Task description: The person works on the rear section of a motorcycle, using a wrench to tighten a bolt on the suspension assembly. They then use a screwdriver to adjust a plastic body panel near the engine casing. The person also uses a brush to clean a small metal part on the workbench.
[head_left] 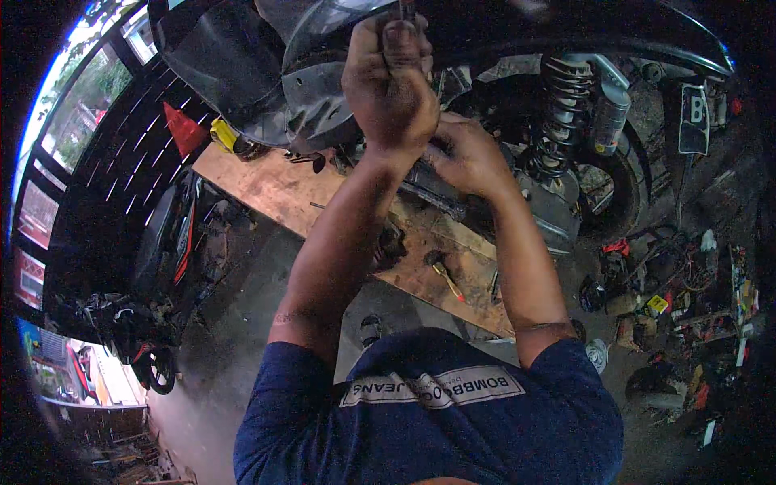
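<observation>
A scooter with dark body panels (234,73) stands before me, part of its engine area exposed. My left hand (392,89) is raised in front of it, closed in a fist with the thumb on top. A thin reddish-brown end pokes up past that fist, but its kind does not show. Lower and to the right, my right hand (470,158) reaches in at the engine area with bent fingers. Their tips are partly hidden, and whatever they grip cannot be made out. Beside that hand are a coil-spring shock absorber (564,105) and the rear wheel (626,190).
A long wooden board (267,190) runs below the scooter, bearing a tool with a yellowish handle (444,279) and a yellow object (224,136). Parts and clutter (679,307) cover the floor at right. Another motorbike (174,242) stands left, near a slatted wall.
</observation>
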Motion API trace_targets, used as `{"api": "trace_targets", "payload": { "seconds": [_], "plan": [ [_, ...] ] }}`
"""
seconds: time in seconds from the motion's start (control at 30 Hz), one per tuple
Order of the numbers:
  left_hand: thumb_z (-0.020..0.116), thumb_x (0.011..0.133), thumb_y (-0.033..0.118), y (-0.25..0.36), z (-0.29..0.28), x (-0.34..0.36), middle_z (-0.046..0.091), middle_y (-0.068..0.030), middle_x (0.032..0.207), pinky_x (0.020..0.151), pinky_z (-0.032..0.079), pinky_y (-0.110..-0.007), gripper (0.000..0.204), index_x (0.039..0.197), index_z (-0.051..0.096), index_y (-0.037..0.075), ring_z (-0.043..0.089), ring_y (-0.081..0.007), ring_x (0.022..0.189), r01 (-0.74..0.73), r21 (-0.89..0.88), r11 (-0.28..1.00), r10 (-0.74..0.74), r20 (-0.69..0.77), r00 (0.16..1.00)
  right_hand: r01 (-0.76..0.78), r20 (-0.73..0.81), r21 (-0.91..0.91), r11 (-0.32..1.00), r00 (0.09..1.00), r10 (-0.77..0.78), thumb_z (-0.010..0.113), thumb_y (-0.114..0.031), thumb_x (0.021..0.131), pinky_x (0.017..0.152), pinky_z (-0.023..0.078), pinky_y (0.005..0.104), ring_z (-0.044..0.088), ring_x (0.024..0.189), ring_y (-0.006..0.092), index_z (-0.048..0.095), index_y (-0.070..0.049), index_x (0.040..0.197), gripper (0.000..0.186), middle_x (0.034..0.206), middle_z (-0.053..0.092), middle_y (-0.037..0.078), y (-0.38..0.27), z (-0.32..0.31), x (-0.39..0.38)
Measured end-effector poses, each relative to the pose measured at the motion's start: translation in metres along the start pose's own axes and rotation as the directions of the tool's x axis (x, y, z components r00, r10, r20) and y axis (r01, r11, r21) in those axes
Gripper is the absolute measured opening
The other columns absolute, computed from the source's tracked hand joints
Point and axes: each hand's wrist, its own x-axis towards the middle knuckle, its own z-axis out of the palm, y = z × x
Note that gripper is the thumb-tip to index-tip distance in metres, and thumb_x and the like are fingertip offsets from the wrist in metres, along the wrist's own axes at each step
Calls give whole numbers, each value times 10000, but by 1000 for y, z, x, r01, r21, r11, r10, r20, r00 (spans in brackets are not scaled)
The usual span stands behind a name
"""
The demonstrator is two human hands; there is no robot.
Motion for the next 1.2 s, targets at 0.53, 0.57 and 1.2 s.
{"api": "trace_targets", "payload": {
  "seconds": [0.53,0.57,1.2],
  "plan": [
    [532,1023,332,13,14,-9,571,17,685,503,398,-212,288,1034,565,46,513,-44,587,24,7,1000,-24,-3,1000,54,-19,-8,999,998,-54,688,-370,856,841,508,462,630,971,376,697,-49,1048,374,1008,676,167,0,-4,0],
    [541,1019,321,10,15,-11,571,17,685,506,400,-212,278,1052,556,46,515,-45,589,2,66,998,-1,-21,1000,44,-12,-11,999,999,-44,685,-375,855,839,506,466,629,967,377,695,-49,1052,381,1004,675,170,-1,-4,0],
    [458,1050,366,16,14,-6,527,43,639,482,353,-216,406,871,628,43,459,-30,548,80,-25,997,-78,49,996,-3,103,-62,998,995,10,651,-348,893,1028,441,467,556,1186,402,610,-15,1211,462,1256,603,227,-2,-4,2]
  ]
}}
